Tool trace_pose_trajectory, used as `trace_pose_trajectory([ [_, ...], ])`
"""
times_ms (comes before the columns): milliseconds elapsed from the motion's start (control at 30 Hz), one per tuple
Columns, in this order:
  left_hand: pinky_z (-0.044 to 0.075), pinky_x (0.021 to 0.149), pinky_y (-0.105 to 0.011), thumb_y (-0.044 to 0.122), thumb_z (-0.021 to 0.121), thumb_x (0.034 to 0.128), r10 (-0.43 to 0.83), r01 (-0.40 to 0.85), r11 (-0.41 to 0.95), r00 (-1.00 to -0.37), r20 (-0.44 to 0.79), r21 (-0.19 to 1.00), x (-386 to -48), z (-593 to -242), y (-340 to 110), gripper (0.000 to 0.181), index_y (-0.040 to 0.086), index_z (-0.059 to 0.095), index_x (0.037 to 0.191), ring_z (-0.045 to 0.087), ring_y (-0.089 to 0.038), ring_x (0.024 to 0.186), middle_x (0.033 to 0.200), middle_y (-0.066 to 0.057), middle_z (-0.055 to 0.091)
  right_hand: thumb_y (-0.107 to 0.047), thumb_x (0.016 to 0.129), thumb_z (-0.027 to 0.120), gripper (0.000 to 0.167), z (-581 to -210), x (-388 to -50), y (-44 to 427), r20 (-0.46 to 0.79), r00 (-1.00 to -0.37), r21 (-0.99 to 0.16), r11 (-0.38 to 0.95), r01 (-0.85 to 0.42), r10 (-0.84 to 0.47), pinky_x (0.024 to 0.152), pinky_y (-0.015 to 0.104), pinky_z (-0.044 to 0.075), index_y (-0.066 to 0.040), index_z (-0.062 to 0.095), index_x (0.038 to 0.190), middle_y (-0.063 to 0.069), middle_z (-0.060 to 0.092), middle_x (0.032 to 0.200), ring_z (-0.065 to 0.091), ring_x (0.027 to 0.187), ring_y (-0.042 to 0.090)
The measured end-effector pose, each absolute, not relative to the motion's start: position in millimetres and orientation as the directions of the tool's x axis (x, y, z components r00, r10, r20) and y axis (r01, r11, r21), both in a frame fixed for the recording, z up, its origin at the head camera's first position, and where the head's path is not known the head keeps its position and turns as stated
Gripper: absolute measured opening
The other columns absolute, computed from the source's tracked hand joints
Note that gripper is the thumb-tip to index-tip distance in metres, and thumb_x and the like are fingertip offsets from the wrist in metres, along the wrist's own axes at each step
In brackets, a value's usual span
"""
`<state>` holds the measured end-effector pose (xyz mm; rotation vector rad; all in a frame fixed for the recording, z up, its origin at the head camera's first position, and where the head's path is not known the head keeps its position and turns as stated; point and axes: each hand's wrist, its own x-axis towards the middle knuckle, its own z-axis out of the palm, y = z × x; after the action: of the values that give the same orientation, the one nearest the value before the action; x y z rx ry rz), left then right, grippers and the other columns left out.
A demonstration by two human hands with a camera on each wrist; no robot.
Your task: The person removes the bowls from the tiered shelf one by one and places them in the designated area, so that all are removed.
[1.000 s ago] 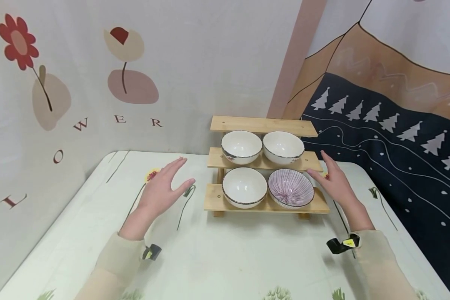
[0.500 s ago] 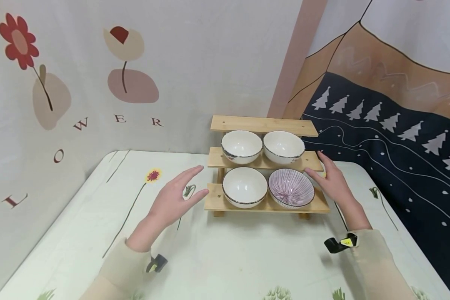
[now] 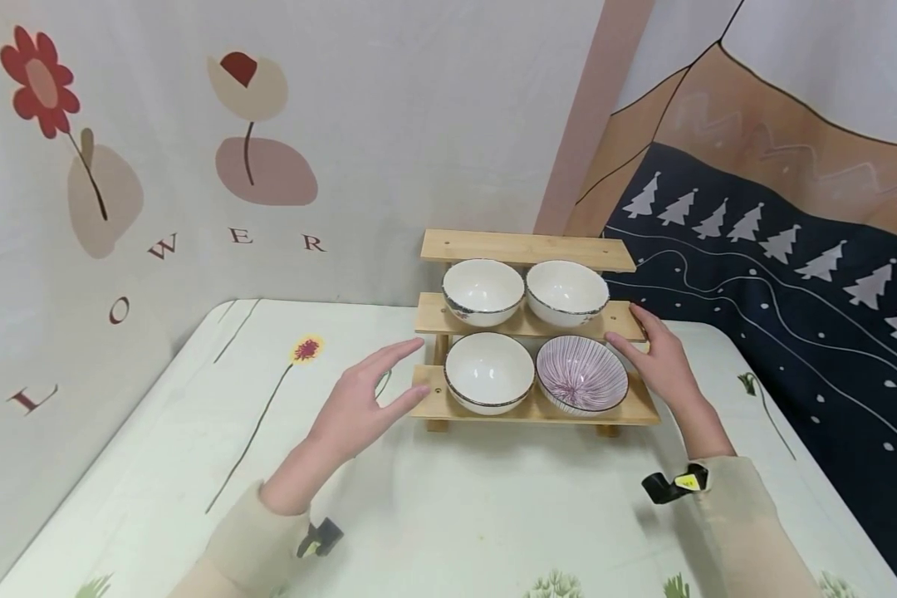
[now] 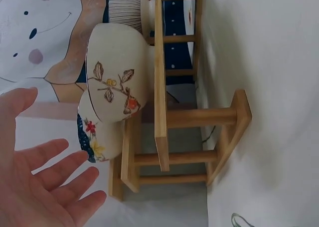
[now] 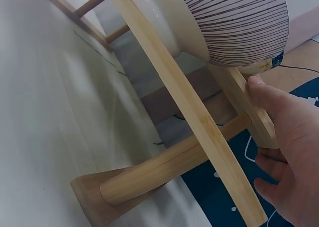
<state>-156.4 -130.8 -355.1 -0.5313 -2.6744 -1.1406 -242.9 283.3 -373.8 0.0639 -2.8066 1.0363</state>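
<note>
The left hand [image 3: 355,405] has swung inward over the last second and is beside the left end of the wooden shelf [image 3: 526,247], its fingers spread wide and holding nothing; in the head view its thumb overlaps the bottom board, though I cannot tell for sure whether they touch. The right hand [image 3: 664,365] has moved only slightly, drawing in against the opposite end, where the right wrist view shows thumb and fingers pinching the end of the middle board [image 5: 244,105]. The shelf itself appears not to have moved: it stands upright toward the back of the table [image 3: 478,498], between the two hands. Its four bowls also sit as they did, with the back left bowl [image 3: 482,291] and back right bowl [image 3: 566,292] on the middle board, and the front left bowl [image 3: 489,370] and purple-striped bowl [image 3: 581,374] on the bottom one. For the work in hand, I judge that this makes the hold one-sided: the right end is gripped, while the left end has a hand close by but no grasp.
</note>
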Motion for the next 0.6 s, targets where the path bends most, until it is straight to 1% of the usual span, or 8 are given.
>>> trace_pose_trajectory([
  [200,0.040,0.119,-0.050,0.042,0.068,0.0932,0.253,0.381,0.614,-0.925,0.285,0.691,-159,-358,-122,0.060,0.026,0.048,0.148,0.045,-0.022,0.143,0.150,0.004,0.052,-0.053,0.095,0.060,0.088,-375,-244,283,0.152,-0.987,-0.662,0.746,-0.071,0.041,0.119,0.065,0.027,-0.006,0.021,0.158,0.026,0.022,0.163,0.022,0.149,0.048],
  [300,0.041,0.117,-0.050,0.041,0.069,0.0924,0.252,0.376,0.592,-0.927,0.279,0.713,-160,-360,-118,0.062,0.023,0.048,0.148,0.045,-0.024,0.143,0.151,0.001,0.051,-0.052,0.095,0.061,0.088,-376,-244,283,0.149,-0.987,-0.680,0.731,-0.062,0.055,0.119,0.063,0.029,-0.006,0.022,0.158,0.025,0.022,0.163,0.023,0.149,0.047],
  [467,0.044,0.115,-0.045,0.037,0.072,0.0910,0.243,0.356,0.536,-0.933,0.264,0.766,-162,-363,-111,0.066,0.016,0.048,0.148,0.047,-0.027,0.141,0.152,-0.002,0.050,-0.052,0.094,0.062,0.089,-376,-245,282,0.143,-0.988,-0.706,0.706,-0.059,0.060,0.119,0.061,0.030,-0.005,0.022,0.158,0.025,0.022,0.163,0.025,0.148,0.048],
  [600,0.044,0.115,-0.042,0.037,0.072,0.0910,0.239,0.329,0.484,-0.941,0.239,0.811,-164,-367,-107,0.069,0.015,0.045,0.150,0.046,-0.027,0.141,0.154,-0.001,0.048,-0.052,0.094,0.062,0.090,-376,-245,282,0.134,-0.989,-0.718,0.694,-0.054,0.062,0.119,0.062,0.030,-0.004,0.021,0.158,0.024,0.021,0.163,0.025,0.148,0.048],
])
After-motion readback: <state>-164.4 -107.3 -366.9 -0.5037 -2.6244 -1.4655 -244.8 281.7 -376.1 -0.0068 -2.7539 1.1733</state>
